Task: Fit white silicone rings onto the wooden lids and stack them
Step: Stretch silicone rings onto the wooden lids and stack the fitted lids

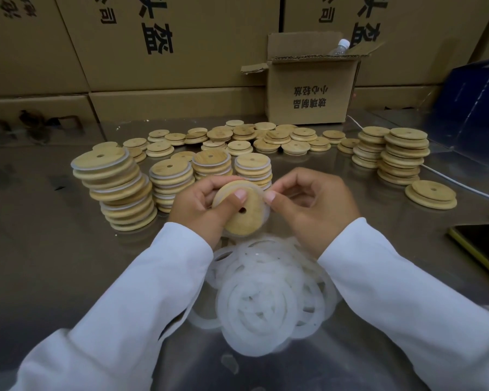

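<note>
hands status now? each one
Left hand: shut on the lid.
Right hand: pinching the ring at the lid's edge.

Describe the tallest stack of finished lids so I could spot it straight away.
Start at the open cardboard box at the back of the metal table, then look down and far left. There, left of the left hand, stands the leaning stack. Unlike the three shorter stacks beside it, it tilts visibly and rises highest, with white rings showing between its wooden lids.
</note>
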A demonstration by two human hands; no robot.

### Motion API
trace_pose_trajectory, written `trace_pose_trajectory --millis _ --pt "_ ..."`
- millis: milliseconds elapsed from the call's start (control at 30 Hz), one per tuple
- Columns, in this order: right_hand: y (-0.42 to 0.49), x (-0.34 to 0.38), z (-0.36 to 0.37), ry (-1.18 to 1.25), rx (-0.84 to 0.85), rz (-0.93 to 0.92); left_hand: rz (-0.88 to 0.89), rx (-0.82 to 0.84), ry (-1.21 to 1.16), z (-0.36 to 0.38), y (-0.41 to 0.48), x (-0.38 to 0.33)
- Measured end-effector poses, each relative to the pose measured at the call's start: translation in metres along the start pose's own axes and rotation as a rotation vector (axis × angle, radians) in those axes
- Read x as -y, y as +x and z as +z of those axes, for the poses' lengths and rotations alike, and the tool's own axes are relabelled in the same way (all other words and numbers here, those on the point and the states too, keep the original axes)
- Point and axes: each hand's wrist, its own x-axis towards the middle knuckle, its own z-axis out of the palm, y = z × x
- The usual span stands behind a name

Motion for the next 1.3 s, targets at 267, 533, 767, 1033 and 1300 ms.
trace_pose_trajectory --millis 267,533,767,1033,1300 --pt "-0.006 -0.003 0.007 0.025 -0.023 -0.010 -0.039 -0.006 -0.080 0.001 -0.002 0.001" --pt "-0.005 -0.006 0.005 -0.088 -0.084 -0.062 -0.086 0.064 -0.004 -0.001 0.000 0.006" --pt "0.001 -0.005 0.001 0.065 -0.076 0.076 -0.019 0.043 0.076 -0.001 0.002 0.002" --pt "0.000 -0.002 0.002 0.140 0.007 0.027 0.002 -0.013 0.028 -0.002 0.000 -0.001" --pt "0.002 0.001 -0.004 0.101 0.090 0.164 0.062 0.009 0.056 -0.001 -0.001 -0.001"
